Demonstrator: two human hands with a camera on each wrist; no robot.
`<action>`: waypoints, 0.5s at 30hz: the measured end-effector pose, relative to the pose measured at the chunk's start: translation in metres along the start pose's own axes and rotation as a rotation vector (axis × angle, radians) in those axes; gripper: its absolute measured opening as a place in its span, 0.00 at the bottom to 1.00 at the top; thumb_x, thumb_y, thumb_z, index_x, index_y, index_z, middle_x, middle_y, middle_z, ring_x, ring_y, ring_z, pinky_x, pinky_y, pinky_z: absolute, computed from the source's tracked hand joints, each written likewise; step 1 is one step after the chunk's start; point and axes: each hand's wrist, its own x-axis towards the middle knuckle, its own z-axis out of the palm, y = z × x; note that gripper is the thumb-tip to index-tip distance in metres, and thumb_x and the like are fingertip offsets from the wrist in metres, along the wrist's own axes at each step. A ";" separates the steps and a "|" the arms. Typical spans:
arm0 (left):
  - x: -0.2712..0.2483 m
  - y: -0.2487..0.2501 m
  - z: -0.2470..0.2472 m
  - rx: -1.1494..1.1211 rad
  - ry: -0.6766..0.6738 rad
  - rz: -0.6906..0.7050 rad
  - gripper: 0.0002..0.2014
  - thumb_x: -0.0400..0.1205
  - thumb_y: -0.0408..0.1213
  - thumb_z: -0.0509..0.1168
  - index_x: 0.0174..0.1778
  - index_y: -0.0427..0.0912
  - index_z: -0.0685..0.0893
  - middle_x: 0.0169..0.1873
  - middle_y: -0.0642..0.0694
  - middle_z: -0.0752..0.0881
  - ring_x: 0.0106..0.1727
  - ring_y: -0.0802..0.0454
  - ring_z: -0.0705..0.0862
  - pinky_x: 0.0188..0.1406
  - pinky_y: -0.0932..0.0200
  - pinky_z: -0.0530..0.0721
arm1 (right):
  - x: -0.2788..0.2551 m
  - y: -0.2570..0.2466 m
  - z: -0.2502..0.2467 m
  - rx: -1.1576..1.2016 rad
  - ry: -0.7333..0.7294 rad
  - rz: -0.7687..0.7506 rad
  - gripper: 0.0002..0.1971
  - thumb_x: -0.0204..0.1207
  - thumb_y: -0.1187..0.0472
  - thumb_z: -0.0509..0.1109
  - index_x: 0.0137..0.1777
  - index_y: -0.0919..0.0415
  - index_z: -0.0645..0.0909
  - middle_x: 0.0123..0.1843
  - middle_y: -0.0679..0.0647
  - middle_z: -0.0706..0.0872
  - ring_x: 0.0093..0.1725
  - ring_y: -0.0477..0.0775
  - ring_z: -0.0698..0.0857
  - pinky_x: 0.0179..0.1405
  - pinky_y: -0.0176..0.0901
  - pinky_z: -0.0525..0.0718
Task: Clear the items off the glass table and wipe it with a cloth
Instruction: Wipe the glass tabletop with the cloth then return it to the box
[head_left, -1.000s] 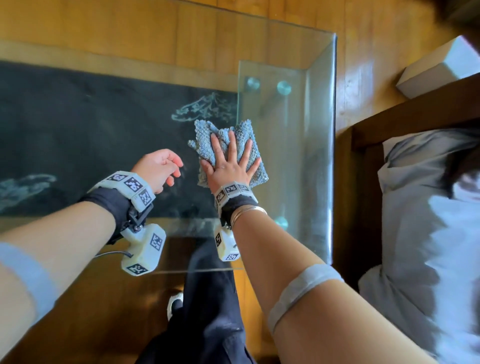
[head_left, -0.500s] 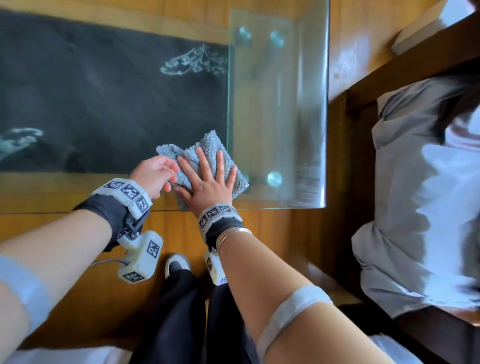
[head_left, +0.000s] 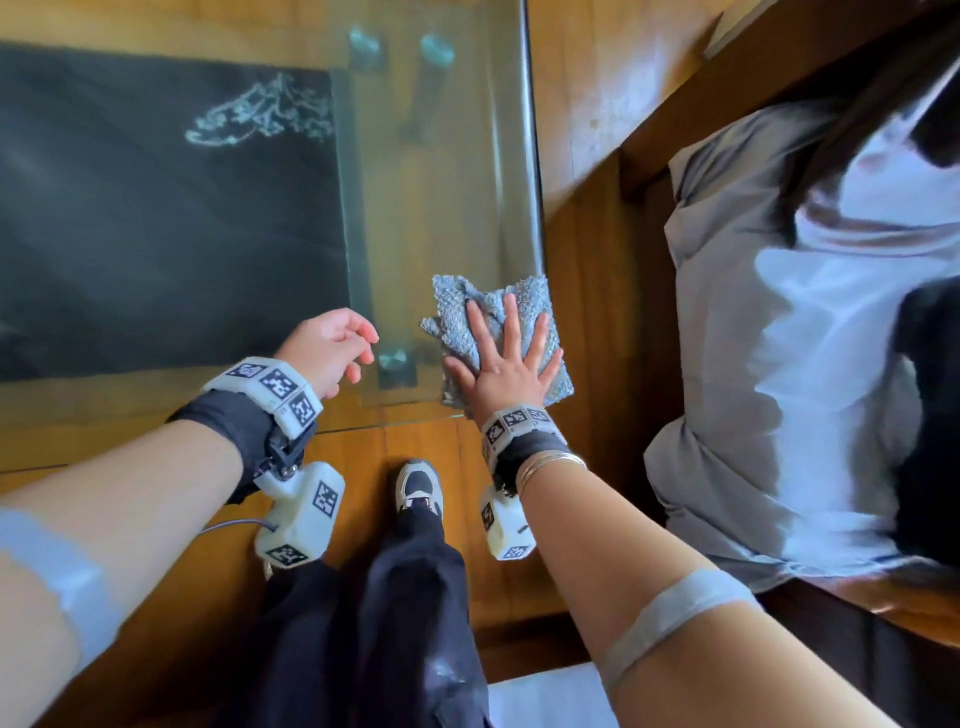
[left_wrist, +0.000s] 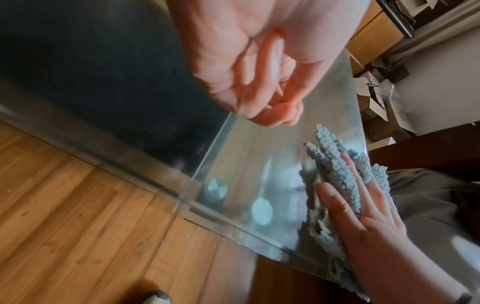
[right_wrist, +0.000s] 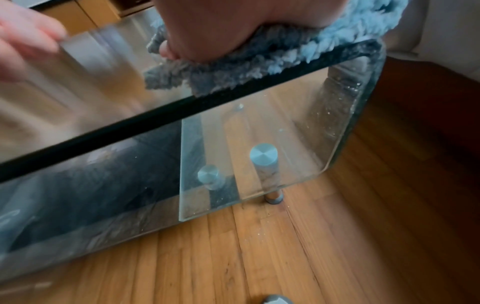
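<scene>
Floor: warm brown wooden floorboards (head_left: 415, 447) fill the lower part of the head view, with a dark rug with a pale line drawing (head_left: 166, 208) showing through the glass at upper left.
Bench: clear glass bench with rounded corners (head_left: 467, 156), carrying a lower glass shelf on 2 round metal studs visible in the right wrist view (right_wrist: 263, 153).
Cloth: crumpled blue-grey fluffy cloth (head_left: 483, 322) lies on the near right corner of the bench top, its edge overhanging the glass rim.
Right grip: right hand (head_left: 506, 374) lies flat on the cloth, fingers straight and spread, pressing it onto the glass.
Left grip: left hand (head_left: 330, 345) hovers just left of the cloth above the bench, fingers loosely curled, holding nothing.
Right of frame: grey and white bedding (head_left: 805, 338) beside a dark wooden frame.
Bottom centre: 1 grey and white shoe (head_left: 418, 486) on the floorboards.
</scene>
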 end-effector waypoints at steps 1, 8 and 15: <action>0.004 0.007 0.005 0.004 -0.003 0.000 0.10 0.80 0.27 0.54 0.48 0.41 0.80 0.34 0.49 0.80 0.27 0.54 0.73 0.13 0.68 0.63 | 0.001 0.001 -0.001 -0.002 0.000 -0.001 0.32 0.77 0.30 0.45 0.78 0.27 0.36 0.83 0.40 0.31 0.82 0.64 0.29 0.76 0.72 0.35; 0.032 0.042 0.018 0.025 0.008 0.000 0.10 0.80 0.27 0.54 0.46 0.43 0.79 0.33 0.50 0.80 0.27 0.54 0.74 0.11 0.71 0.63 | 0.100 0.008 -0.066 0.174 0.018 0.010 0.33 0.77 0.31 0.51 0.78 0.26 0.40 0.84 0.41 0.32 0.84 0.64 0.42 0.79 0.66 0.58; 0.034 0.038 0.016 0.025 0.034 -0.019 0.10 0.80 0.27 0.54 0.46 0.42 0.80 0.34 0.49 0.80 0.27 0.53 0.73 0.10 0.71 0.63 | 0.099 0.012 -0.061 0.161 0.050 -0.019 0.32 0.79 0.33 0.51 0.80 0.29 0.41 0.85 0.43 0.34 0.83 0.67 0.48 0.76 0.61 0.66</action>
